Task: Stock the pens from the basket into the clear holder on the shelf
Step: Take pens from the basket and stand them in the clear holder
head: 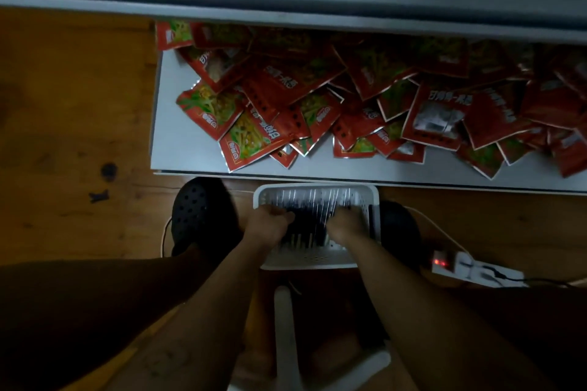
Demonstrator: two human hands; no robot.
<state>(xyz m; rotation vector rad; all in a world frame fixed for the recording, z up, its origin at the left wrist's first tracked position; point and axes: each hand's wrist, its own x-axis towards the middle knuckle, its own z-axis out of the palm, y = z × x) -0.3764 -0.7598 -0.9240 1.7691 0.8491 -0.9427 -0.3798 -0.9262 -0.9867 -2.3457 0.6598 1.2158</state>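
- Left hand [270,223] down inside white perforated plastic basket [305,259], fingers bent onto dark slim pens [313,209]; impossible to tell whether closed round any.
- Right hand [346,227] just beside, fingertips sunk among the same pens; hold equally hidden.
- Pens flat and side by side in the basket, long axes running straight away from the body toward grey shelf board [165,124]; leading end too blurred to tell.
- Basket between two black perforated clogs [203,213].
- Red foil snack packets [317,98] heaped on the shelf board.

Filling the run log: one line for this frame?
stage: pickup | left hand: among pens in basket, grip unclear | right hand: same | holder: not in view
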